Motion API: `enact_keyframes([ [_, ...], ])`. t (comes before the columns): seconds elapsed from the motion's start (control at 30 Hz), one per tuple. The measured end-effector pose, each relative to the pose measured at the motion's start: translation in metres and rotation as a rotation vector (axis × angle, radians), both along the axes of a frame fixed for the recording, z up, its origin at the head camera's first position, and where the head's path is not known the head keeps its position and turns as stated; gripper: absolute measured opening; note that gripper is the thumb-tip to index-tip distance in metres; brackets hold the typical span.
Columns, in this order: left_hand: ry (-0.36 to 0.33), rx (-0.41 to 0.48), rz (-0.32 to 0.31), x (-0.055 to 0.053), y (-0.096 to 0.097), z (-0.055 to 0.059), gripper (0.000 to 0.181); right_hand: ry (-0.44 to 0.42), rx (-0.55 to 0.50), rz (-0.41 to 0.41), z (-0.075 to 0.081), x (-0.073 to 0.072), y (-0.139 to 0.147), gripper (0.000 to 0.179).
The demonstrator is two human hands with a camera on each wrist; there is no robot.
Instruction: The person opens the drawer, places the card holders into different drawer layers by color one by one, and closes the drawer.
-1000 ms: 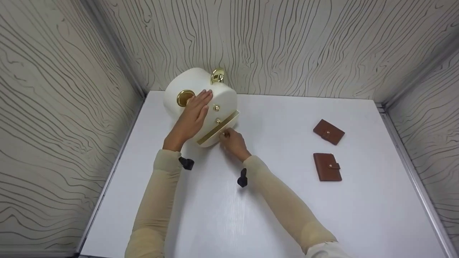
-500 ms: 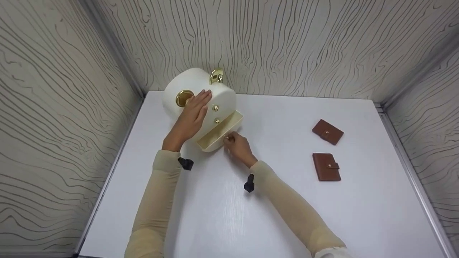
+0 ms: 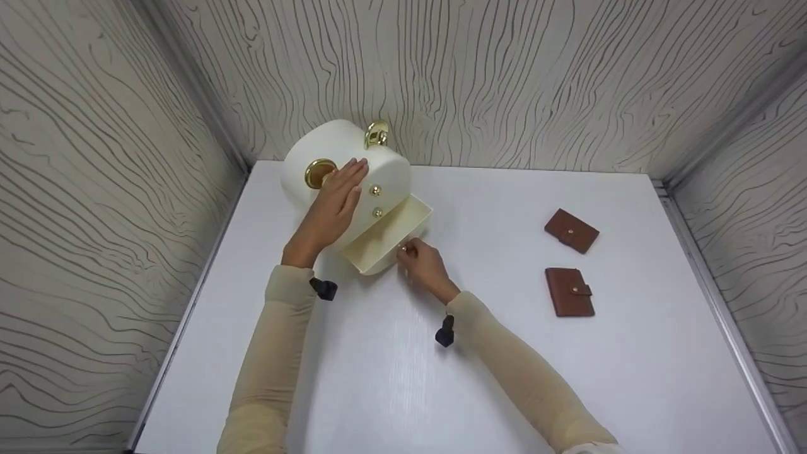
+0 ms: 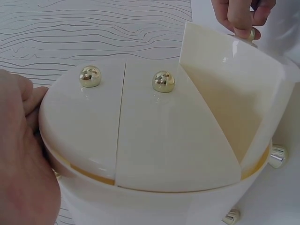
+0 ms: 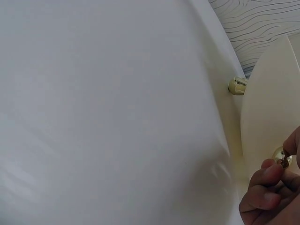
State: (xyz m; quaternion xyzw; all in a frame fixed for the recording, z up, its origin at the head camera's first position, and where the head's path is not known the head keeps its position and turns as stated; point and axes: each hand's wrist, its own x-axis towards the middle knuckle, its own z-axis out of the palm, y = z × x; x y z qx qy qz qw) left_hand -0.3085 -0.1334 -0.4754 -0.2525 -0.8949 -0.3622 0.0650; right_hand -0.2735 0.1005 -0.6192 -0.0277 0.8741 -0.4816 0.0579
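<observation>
A cream, rounded drawer box (image 3: 343, 135) with gold trim stands at the back left of the white table. My left hand (image 3: 334, 202) rests on it with straight fingers, beside the gold ring. In the left wrist view that hand (image 4: 26, 154) lies along the box's edge. My right hand (image 3: 425, 268) pinches the gold knob (image 4: 252, 35) of the lowest drawer (image 4: 229, 56), which is pulled well out; no contents show inside. Two upper drawers with round gold knobs (image 4: 163, 81) sit flush. The right wrist view shows the right fingertips (image 5: 272, 173) around the knob.
Two brown snap wallets, one tilted (image 3: 572, 231) and one more upright (image 3: 569, 292), lie at the table's right. Patterned panels (image 3: 504, 82) wall the table (image 3: 391, 378) at the back and sides. A gold bracket (image 3: 377, 134) stands out behind the box.
The lowest drawer has slid out toward the front right as my right hand drew back with its knob. My left hand has stayed on the box.
</observation>
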Motion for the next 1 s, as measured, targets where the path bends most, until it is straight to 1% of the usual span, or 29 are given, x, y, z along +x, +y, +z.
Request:
enact_keyframes([
  [0.23,-0.004,-0.011,0.016,0.001,-0.001,0.000,0.051,-0.008,0.011,-0.015,0.000,0.006,0.004,0.024],
  [0.5,-0.008,-0.011,0.014,0.001,0.001,0.001,0.051,-0.003,0.014,-0.024,-0.001,0.009,0.008,0.024],
  [0.8,0.001,-0.006,0.010,0.000,-0.001,0.001,0.051,0.001,-0.011,-0.021,-0.002,0.012,0.014,0.023],
  [1.0,-0.010,0.002,0.004,0.000,0.001,0.000,0.051,-0.001,-0.032,-0.022,-0.002,0.016,0.018,0.023],
])
